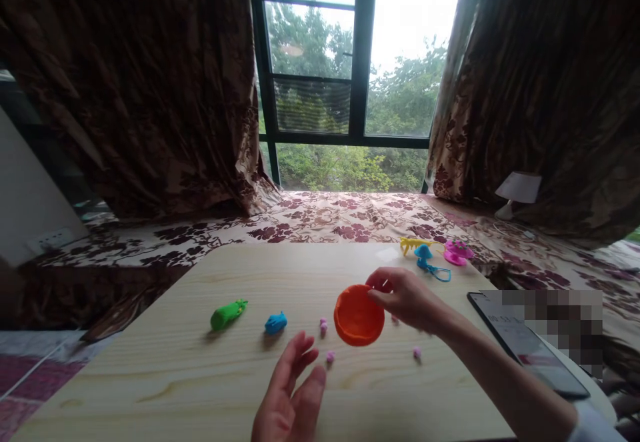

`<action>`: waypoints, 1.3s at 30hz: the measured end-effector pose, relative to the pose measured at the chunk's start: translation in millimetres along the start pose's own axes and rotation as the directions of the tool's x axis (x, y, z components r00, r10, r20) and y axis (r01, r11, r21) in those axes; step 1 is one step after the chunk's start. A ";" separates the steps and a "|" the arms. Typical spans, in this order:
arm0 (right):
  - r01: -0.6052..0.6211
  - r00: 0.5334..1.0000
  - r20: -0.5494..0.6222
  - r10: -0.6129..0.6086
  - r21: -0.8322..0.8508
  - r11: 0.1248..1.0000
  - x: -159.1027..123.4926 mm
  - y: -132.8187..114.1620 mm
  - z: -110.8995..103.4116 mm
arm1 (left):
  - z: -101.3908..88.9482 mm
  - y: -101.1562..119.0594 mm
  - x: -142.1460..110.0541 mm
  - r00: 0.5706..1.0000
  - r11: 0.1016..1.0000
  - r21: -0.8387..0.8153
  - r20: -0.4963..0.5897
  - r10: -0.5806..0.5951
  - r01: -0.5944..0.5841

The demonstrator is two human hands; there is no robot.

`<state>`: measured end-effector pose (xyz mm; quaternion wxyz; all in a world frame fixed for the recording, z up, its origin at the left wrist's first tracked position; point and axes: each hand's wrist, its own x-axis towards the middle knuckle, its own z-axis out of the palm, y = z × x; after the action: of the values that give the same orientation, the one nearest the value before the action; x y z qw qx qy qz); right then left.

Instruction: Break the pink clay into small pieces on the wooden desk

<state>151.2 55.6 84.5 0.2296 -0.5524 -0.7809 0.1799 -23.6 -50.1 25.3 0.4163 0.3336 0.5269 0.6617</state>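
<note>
An orange round bowl-like piece (359, 315) is tilted so its hollow side faces me. My right hand (400, 295) pinches its upper right rim between thumb and fingers. My left hand (293, 392) is lower left of it, fingers apart, holding nothing. Small pink lumps lie around them: one pink lump (323, 326) left of the bowl, a second pink lump (330, 357) close to my left fingertips, a third pink lump (417, 354) below my right wrist. A blue lumpy figure (275, 323) and a green bottle-shaped piece (228, 315) lie further left.
At the table's (175, 362) far right sit a yellow piece (414, 246), a blue mushroom-like piece (424, 255) and a pink hat-like piece (457, 252). A tablet or phone (530, 352) lies along the right edge. A small lamp (517, 189) stands beyond, on patterned cloth.
</note>
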 end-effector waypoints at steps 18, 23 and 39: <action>0.260 0.936 -0.331 -0.119 0.422 0.869 -151.5 -25.3 26.9 | 10.7 20.1 -71.3 0.958 0.957 0.276 0.285 0.007 -0.090; 0.299 0.933 -0.322 -0.161 0.441 0.846 -155.4 -21.1 24.1 | 16.6 22.2 -77.1 0.929 0.956 0.270 0.369 0.006 -0.113; 0.356 0.920 -0.327 -0.216 0.471 0.807 -154.7 -12.2 24.3 | 15.9 17.6 -75.5 0.845 0.958 0.283 0.522 -0.112 -0.048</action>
<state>172.1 -95.2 46.1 0.4945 -0.3628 -0.7407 0.2744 19.4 -113.3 45.8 0.5048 0.5515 0.4857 0.4530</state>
